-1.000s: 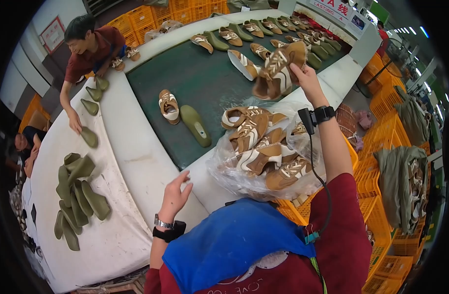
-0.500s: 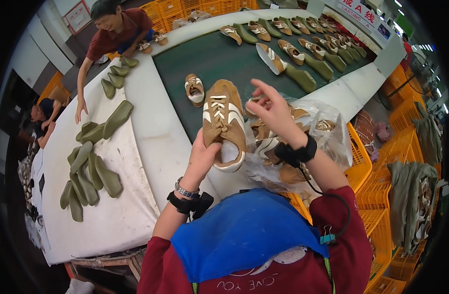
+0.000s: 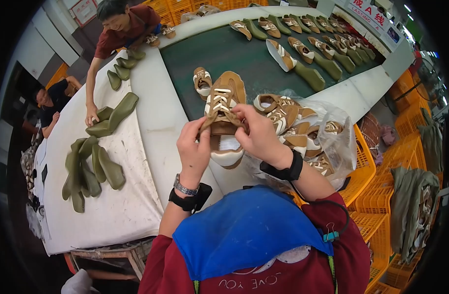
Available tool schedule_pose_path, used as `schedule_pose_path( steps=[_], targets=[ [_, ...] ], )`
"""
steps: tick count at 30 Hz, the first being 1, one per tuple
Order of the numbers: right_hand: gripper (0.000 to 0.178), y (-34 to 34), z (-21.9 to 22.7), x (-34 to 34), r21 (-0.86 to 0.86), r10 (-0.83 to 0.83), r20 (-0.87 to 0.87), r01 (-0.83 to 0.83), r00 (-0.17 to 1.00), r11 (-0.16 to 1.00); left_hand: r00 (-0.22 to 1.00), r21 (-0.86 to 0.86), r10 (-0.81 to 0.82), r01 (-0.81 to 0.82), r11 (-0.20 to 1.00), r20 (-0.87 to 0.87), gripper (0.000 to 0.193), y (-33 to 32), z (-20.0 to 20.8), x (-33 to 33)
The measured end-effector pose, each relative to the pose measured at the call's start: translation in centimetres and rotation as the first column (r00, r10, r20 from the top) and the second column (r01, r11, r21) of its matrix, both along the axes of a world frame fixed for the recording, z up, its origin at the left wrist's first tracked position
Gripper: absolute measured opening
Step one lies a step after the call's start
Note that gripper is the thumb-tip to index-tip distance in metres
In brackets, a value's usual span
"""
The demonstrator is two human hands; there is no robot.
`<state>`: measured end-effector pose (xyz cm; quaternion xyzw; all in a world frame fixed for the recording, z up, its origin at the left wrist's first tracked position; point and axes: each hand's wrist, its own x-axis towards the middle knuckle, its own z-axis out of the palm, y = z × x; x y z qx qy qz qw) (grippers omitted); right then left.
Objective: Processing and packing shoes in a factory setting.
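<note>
Worktop (image 3: 200,54), shoe (image 3: 225,100) between left grip (image 3: 194,148) and right grip (image 3: 262,137)

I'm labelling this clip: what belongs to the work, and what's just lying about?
Work in hand:
brown-and-white shoe, in left hand and right hand
probably shoes in the plastic bag
probably green lasts on the dark surface

Seemingly just lying about:
dark flat object on the white table
pinkish bundle near orange crates

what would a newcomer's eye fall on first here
Probably the brown and white shoe in the middle, gripped at its opening by the left hand and right hand. Next might come the heaped green foot moulds on the white cloth at left, then the rows of shoes on the green surface at upper right.
</note>
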<state>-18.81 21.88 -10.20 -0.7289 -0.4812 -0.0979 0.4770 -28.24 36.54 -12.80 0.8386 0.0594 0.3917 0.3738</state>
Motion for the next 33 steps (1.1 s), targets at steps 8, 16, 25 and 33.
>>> schedule_pose_path(
  steps=[8,16,25,33],
  targets=[
    [0.034,-2.5,-1.3,1.7,-0.109,0.101,-0.221,-0.127,0.970,0.986,0.990,-0.126,0.025,-0.043,0.991,-0.137,0.023,2.5,-4.0,-0.1],
    [0.065,-24.2,-2.0,9.1,-0.473,-0.605,0.161,0.599,0.780,0.646,0.747,0.112,0.116,-0.055,0.992,-0.655,0.040,5.2,-16.8,-6.9],
    [0.099,-30.3,-17.9,6.2,-0.652,-0.835,-0.282,0.544,0.473,0.528,0.860,0.145,-0.229,0.325,0.934,-0.456,0.069,-1.7,-8.5,2.7],
    [0.013,-33.0,-19.0,4.4,-0.169,-0.830,-0.508,0.919,0.229,0.357,0.682,-0.236,-0.506,0.454,0.859,-0.528,0.025,-5.6,-11.6,9.9]
  ],
)
